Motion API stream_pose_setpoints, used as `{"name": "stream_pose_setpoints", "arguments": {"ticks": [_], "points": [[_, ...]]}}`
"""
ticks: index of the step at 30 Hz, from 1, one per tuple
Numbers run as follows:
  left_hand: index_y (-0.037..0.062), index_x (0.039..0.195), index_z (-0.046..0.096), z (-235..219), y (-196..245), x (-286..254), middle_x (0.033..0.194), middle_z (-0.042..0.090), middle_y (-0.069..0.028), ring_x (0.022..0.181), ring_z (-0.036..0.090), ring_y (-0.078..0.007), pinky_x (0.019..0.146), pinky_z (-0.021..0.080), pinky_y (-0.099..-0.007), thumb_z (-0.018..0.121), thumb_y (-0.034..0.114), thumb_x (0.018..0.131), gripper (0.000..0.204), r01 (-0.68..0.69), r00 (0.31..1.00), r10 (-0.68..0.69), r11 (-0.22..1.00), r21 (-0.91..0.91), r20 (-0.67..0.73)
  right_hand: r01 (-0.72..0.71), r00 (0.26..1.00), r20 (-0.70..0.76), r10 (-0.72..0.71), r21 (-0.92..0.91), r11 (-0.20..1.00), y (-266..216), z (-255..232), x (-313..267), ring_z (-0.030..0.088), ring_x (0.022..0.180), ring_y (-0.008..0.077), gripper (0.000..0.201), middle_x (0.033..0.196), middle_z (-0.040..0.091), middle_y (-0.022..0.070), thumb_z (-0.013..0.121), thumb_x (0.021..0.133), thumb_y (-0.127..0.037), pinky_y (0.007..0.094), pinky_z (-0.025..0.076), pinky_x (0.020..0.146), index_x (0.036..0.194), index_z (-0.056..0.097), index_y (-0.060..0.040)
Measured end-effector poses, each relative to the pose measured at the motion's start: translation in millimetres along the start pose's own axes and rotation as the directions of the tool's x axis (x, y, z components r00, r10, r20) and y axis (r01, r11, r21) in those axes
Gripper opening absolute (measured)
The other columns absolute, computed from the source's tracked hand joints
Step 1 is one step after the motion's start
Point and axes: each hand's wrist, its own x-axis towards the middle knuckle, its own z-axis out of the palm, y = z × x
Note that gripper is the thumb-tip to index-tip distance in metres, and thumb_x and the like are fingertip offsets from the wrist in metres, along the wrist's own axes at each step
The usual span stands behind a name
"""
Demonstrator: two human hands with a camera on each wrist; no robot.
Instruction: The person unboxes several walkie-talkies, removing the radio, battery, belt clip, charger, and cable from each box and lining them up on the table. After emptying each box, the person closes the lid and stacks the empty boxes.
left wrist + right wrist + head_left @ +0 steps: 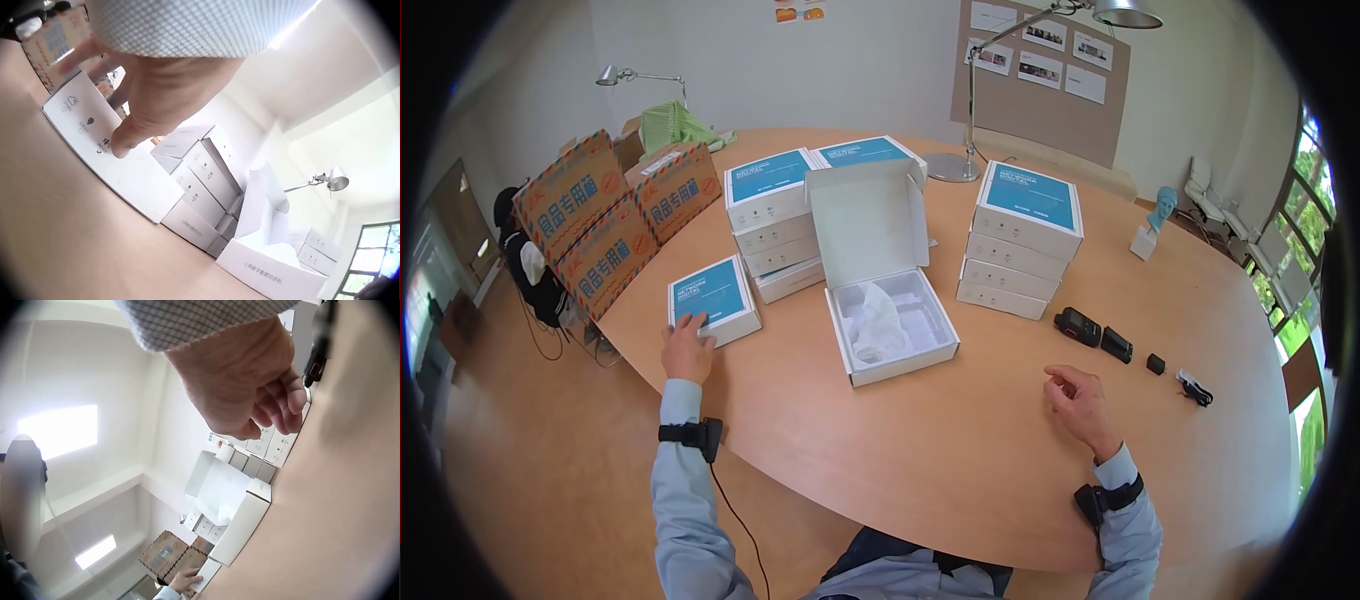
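Observation:
My left hand point(686, 352) touches the near edge of a closed white box with a blue label point(712, 293) at the table's left. In the left wrist view its thumb lies against the printed side of the box point(119, 164), with the other fingers reaching over the top. My right hand point(1083, 405) is above the table on the right, fingers loosely curled and holding nothing. Between the hands stands an open white box point(905, 362), its lid raised. Crumpled white wrapping point(880, 325) lies in its tray.
Closed boxes are stacked behind the open one point(772, 205) and to its right point(1020, 235). A black handheld device point(1078, 326), a black piece point(1117, 344), a small black block point(1156, 363) and a coiled cable point(1196, 388) lie at right. Brown cartons point(605, 262) stand at left.

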Motion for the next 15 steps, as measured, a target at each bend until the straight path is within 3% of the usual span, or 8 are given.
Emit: {"name": "stream_pose_setpoints", "arguments": {"ticks": [5,9,10,11,12,13,14,15], "points": [[0.0139,0.128,0.067,-39.6,19.9,-56.4,0.127,0.064,-0.0127,0.119,0.054,-0.0428,0.094,0.051,-0.0510,0.075,0.027,0.088,0.043,-0.024,0.997,0.029,0.997,0.077,-0.066,-0.023,0.999,-0.037,0.025,0.038,0.999,18.9,-9.7,-10.2,0.061,0.069,0.0067,0.027,0.083,0.068,0.0018,0.066,0.096,-0.010,0.0249,0.052,0.059,0.117,0.069,0.0073],[0.0088,0.130,0.065,-15.6,-41.6,-78.7,0.123,0.064,-0.0154,0.117,0.056,-0.0430,0.097,0.050,-0.0477,0.076,0.031,0.088,0.050,0.074,0.986,-0.087,0.993,-0.096,-0.141,-0.055,0.997,-0.048,0.062,0.149,0.987,2.3,-8.1,-11.3,0.057,0.065,0.0059,0.026,0.079,0.068,0.0020,0.068,0.094,-0.011,0.0236,0.047,0.059,0.112,0.071,0.0067],[0.0071,0.133,0.062,-9.2,-46.5,-82.9,0.124,0.064,-0.0148,0.116,0.057,-0.0411,0.095,0.051,-0.0488,0.076,0.033,0.089,0.053,0.122,0.927,-0.150,0.987,-0.102,-0.343,-0.054,0.997,-0.037,0.061,0.152,0.987,0.7,-7.3,-11.0,0.057,0.065,0.0055,0.025,0.079,0.068,0.0012,0.068,0.094,-0.010,0.0232,0.047,0.059,0.112,0.071,0.0069],[0.0053,0.135,0.060,-5.0,-53.2,-86.6,0.124,0.064,-0.0141,0.116,0.059,-0.0391,0.094,0.052,-0.0500,0.075,0.035,0.090,0.056,0.166,0.824,-0.202,0.979,-0.115,-0.529,-0.054,0.998,-0.028,0.059,0.155,0.986,-1.1,-6.6,-10.7,0.057,0.066,0.0051,0.025,0.079,0.067,0.0004,0.068,0.095,-0.010,0.0228,0.047,0.059,0.113,0.071,0.0071],[0.0054,0.135,0.060,-2.4,-61.2,-91.5,0.124,0.064,-0.0141,0.116,0.059,-0.0391,0.094,0.052,-0.0500,0.075,0.035,0.090,0.056,0.176,0.819,-0.210,0.978,-0.114,-0.534,-0.045,0.999,-0.021,0.049,0.156,0.987,-3.0,-6.3,-10.8,0.057,0.066,0.0051,0.025,0.079,0.067,0.0004,0.068,0.095,-0.010,0.0228,0.047,0.059,0.113,0.071,0.0071],[0.0039,0.138,0.056,-25.3,-40.9,-95.8,0.126,0.063,-0.0144,0.114,0.061,-0.0365,0.090,0.054,-0.0509,0.075,0.036,0.091,0.061,0.418,0.784,-0.601,0.696,-0.584,-0.155,-0.056,0.998,-0.012,0.059,0.164,0.985,-4.5,-5.9,-11.9,0.058,0.066,0.0052,0.025,0.079,0.067,0.0003,0.068,0.095,-0.010,0.0228,0.047,0.058,0.113,0.071,0.0070],[0.0025,0.142,0.052,-38.9,-31.2,-98.9,0.128,0.062,-0.0147,0.112,0.063,-0.0338,0.087,0.056,-0.0519,0.075,0.037,0.092,0.065,0.618,0.627,-0.693,0.163,-0.769,0.357,-0.070,0.997,-0.003,0.072,0.173,0.982,-5.5,-5.2,-12.8,0.058,0.066,0.0052,0.025,0.079,0.067,0.0002,0.068,0.095,-0.010,0.0229,0.047,0.058,0.114,0.071,0.0070],[0.0025,0.142,0.052,-38.6,-38.9,-101.8,0.128,0.062,-0.0147,0.112,0.063,-0.0338,0.087,0.056,-0.0519,0.075,0.037,0.092,0.065,0.617,0.625,-0.696,0.164,-0.769,0.353,-0.068,0.998,0.000,0.069,0.176,0.982,-6.2,-4.8,-12.8,0.058,0.066,0.0052,0.025,0.079,0.067,0.0002,0.068,0.095,-0.010,0.0229,0.047,0.058,0.114,0.071,0.0070]]}}
